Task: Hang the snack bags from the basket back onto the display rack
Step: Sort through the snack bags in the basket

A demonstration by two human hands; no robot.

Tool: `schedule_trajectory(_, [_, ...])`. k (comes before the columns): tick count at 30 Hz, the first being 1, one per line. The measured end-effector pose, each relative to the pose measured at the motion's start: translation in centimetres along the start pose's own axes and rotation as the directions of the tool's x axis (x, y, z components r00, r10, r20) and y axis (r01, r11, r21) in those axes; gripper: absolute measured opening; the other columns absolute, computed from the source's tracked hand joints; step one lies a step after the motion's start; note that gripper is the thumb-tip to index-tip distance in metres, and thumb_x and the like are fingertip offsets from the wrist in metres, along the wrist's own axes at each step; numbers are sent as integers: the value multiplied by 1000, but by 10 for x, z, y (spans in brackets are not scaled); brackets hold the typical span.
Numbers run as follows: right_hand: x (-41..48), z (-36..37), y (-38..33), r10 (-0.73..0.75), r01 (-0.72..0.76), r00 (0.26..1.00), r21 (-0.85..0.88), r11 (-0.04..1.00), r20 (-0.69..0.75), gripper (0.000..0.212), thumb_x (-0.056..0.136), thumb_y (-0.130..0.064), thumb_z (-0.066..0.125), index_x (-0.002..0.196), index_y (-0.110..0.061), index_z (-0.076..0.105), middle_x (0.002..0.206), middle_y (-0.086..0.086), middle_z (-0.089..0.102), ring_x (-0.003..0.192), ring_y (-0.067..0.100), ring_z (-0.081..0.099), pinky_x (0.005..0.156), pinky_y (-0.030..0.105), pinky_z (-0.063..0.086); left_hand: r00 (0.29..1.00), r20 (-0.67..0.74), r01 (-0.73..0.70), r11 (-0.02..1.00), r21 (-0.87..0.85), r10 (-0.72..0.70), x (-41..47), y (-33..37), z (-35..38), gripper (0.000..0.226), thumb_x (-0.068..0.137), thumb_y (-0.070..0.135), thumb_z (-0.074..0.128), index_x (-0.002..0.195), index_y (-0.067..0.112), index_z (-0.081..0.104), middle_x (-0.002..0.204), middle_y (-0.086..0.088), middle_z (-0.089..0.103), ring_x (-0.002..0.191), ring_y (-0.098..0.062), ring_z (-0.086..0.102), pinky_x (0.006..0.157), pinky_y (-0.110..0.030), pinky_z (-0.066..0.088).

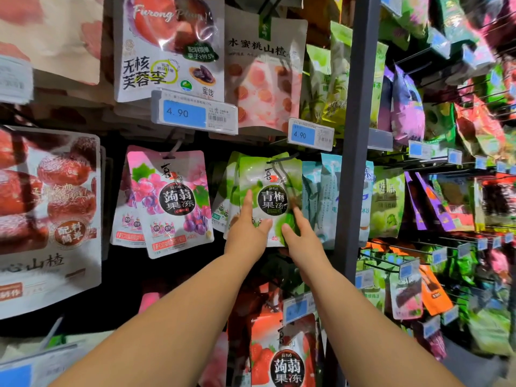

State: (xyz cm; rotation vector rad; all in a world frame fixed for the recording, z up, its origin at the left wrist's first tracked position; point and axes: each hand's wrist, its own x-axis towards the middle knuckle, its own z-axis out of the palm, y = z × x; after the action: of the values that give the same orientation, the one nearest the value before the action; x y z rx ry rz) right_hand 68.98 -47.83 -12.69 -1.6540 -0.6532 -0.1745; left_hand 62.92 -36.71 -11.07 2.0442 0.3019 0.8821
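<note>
A green snack bag (275,178) hangs at the middle of the display rack, its top at a black hook (280,162), in front of more green bags. My left hand (247,229) holds its lower left part, index finger pointing up the front and thumb pressed on the front. My right hand (300,237) grips the lower right corner, thumb on the front and index finger along the right edge. The other fingers of both hands are hidden. The basket is out of view.
Pink grape jelly bags (170,202) hang to the left and pale blue bags (321,196) to the right. Price tags (192,113) jut out above. A grey upright post (354,135) divides the rack. Strawberry bags (284,356) hang below my arms.
</note>
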Motion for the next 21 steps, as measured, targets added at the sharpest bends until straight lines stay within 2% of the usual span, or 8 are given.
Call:
schedule_trajectory(2, [-6, -3, -1, -30, 31, 1000, -44, 999, 8, 57, 104, -27, 45, 155, -33, 22, 159, -3, 29, 143, 19, 34, 116, 43, 33, 1000, -4, -7, 1000, -11, 7, -5, -1, 0, 75, 100, 35, 53, 154, 46, 1, 156, -10, 35, 132, -27, 47, 86, -28, 38])
schedule_trajectory(6, [-18, -7, -3, -36, 38, 999, -72, 997, 21, 56, 104, -26, 44, 154, -35, 22, 159, 0, 30, 143, 21, 33, 115, 39, 33, 1000, -9, -2, 1000, -21, 2, -16, -1, 0, 75, 100, 34, 54, 156, 42, 3, 157, -9, 31, 135, -26, 44, 87, -27, 34])
schedule_trajectory(12, [-35, -17, -6, -15, 15, 1000, -108, 994, -3, 55, 104, -28, 46, 153, -39, 24, 155, 1, 38, 136, 24, 44, 110, 41, 40, 999, -37, 22, 999, -47, -24, -37, -2, 1, 74, 99, 24, 56, 157, 32, 11, 158, -6, 30, 135, -25, 42, 89, -26, 33])
schedule_trajectory(15, [-47, -24, -2, 11, -13, 1000, -128, 992, -16, 52, 103, -33, 45, 151, -43, 27, 150, 6, 44, 129, 25, 51, 103, 46, 47, 996, -13, 82, 995, -59, -83, -54, -4, 5, 75, 99, 25, 57, 156, 35, 10, 152, -11, 36, 126, -29, 49, 87, -29, 40])
schedule_trajectory(17, [-58, -30, 0, 24, -27, 999, -126, 992, -25, 51, 103, -35, 45, 151, -43, 30, 146, 9, 47, 129, 25, 52, 104, 48, 46, 992, 6, 128, 987, -102, -128, -68, -2, 7, 77, 98, 27, 58, 156, 38, 8, 146, -14, 40, 117, -30, 53, 89, -35, 45])
schedule_trajectory(21, [-89, -46, 1, 26, -29, 999, -142, 989, -24, 45, 102, -32, 47, 146, -37, 41, 134, 9, 55, 122, 23, 55, 105, 50, 45, 993, 16, 114, 982, -149, -113, -96, 5, 18, 77, 96, 25, 61, 155, 31, 12, 134, -12, 47, 98, -19, 50, 85, -31, 42])
